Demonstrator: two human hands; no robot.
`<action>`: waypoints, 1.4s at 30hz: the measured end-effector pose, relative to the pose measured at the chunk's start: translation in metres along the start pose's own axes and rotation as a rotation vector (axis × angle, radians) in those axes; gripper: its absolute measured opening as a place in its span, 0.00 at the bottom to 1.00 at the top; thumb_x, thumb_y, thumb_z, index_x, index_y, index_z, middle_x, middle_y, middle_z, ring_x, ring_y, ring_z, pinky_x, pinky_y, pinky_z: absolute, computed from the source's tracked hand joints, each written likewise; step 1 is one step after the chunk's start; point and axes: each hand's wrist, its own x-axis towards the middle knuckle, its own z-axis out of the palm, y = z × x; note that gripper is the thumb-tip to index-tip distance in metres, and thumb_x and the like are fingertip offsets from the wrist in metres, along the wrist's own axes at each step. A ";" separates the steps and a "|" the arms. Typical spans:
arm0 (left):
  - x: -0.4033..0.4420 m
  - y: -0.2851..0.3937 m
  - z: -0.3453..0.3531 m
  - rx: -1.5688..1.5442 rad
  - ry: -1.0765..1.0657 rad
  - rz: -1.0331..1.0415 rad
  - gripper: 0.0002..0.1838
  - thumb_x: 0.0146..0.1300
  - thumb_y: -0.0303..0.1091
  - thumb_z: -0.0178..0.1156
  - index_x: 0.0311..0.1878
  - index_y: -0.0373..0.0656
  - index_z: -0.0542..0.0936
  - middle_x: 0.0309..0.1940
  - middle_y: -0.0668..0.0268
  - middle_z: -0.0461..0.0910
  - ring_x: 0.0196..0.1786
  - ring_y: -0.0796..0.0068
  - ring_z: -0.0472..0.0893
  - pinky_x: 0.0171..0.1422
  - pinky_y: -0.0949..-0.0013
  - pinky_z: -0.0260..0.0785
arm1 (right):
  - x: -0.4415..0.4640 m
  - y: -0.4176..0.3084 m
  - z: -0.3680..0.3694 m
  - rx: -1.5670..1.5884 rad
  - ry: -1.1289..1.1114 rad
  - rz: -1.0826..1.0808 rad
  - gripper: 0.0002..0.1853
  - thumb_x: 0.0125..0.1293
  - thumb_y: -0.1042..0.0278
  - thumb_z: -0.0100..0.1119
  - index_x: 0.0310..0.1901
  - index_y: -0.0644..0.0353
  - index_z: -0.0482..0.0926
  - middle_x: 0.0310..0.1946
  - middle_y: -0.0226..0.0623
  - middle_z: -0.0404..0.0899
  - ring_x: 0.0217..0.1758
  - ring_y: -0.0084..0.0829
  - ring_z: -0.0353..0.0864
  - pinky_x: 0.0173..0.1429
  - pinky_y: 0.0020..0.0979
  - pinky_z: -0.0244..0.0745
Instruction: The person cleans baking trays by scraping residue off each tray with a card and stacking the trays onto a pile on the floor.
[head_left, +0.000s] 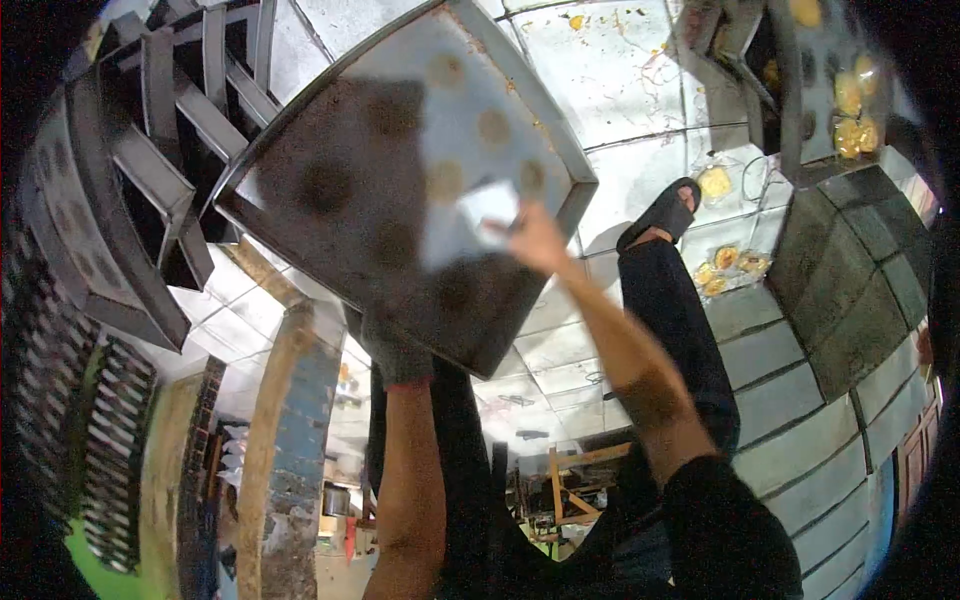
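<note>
A large dark metal tray (330, 150) with a raised rim and round stains is tilted in front of me. My left hand (397, 350), in a dark glove, grips its near edge. Against the tray's surface, my right hand (538, 238) holds a white scraper-like piece (490, 212), slightly blurred, between its fingers.
Metal racks (155, 170) stand at the left. At the right, another tray (815, 110) carries yellow items in clear wrap. More yellow pieces (715, 182) lie on the tiled floor (640, 190) near my sandalled foot (665, 212). A wooden-edged bench (285, 440) is at lower left.
</note>
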 end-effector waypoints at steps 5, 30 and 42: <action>-0.020 0.015 -0.005 0.169 -0.063 0.059 0.13 0.72 0.34 0.60 0.54 0.40 0.77 0.44 0.64 0.81 0.49 0.71 0.81 0.52 0.62 0.79 | -0.158 -0.063 0.080 0.229 -0.125 -0.346 0.23 0.65 0.69 0.68 0.62 0.63 0.79 0.53 0.57 0.84 0.59 0.57 0.81 0.66 0.51 0.73; -0.601 0.559 0.075 0.678 -0.009 1.270 0.40 0.44 0.23 0.59 0.68 0.26 0.70 0.59 0.47 0.76 0.60 0.52 0.77 0.72 0.59 0.66 | -0.608 -0.532 -0.185 0.671 0.308 -1.141 0.19 0.60 0.72 0.64 0.53 0.70 0.81 0.34 0.50 0.85 0.33 0.29 0.80 0.42 0.34 0.76; -0.474 0.542 -0.165 0.955 0.401 0.873 0.06 0.57 0.31 0.60 0.29 0.40 0.75 0.31 0.66 0.77 0.36 0.69 0.76 0.44 0.62 0.72 | -0.638 -0.562 -0.021 -0.273 -0.191 -1.217 0.21 0.68 0.59 0.69 0.58 0.60 0.83 0.56 0.48 0.85 0.61 0.52 0.82 0.65 0.43 0.76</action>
